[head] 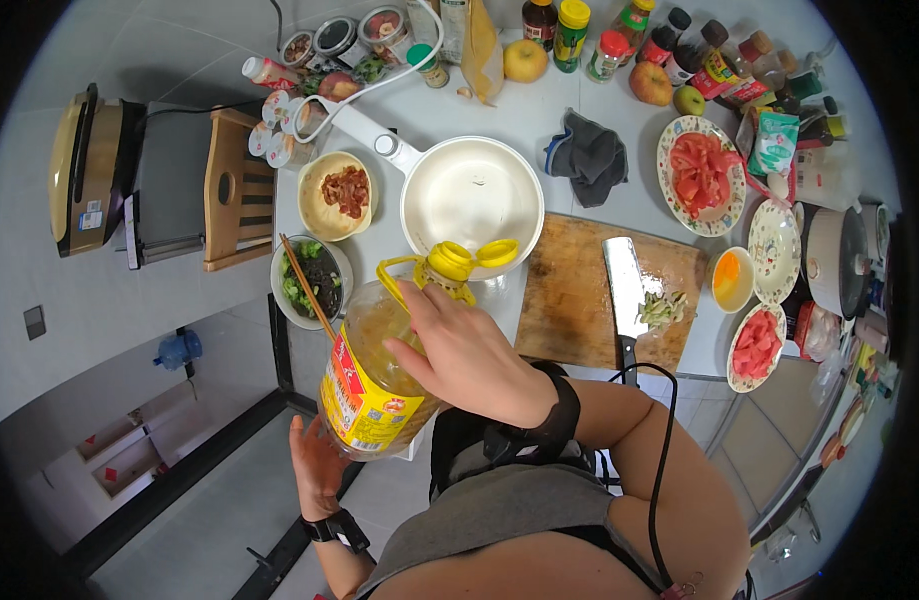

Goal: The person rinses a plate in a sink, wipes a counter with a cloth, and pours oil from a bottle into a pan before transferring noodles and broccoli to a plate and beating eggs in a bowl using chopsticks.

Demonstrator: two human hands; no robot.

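Observation:
A large clear plastic bottle of cooking oil (373,394) with a yellow label leans towards the electric frying pan (474,187). Its yellow flip cap (452,261) stands open over the near rim of the white pan. Gripping the bottle near its neck and yellow handle is my right hand (474,352). My left hand (317,457) supports the bottle's base from below. No oil stream can be made out. Left of the bottle, wooden chopsticks (307,285) rest in a bowl (347,262) of greens and dark food. A bowl (309,191) of sliced raw meat sits behind it.
On the right, a cleaver (624,289) and chopped garlic lie on the wooden cutting board (560,300). Plates of cut tomato (703,176) and red fruit (757,343) flank a bowl of beaten egg (729,279). A grey cloth (590,157) and several sauce bottles lie beyond.

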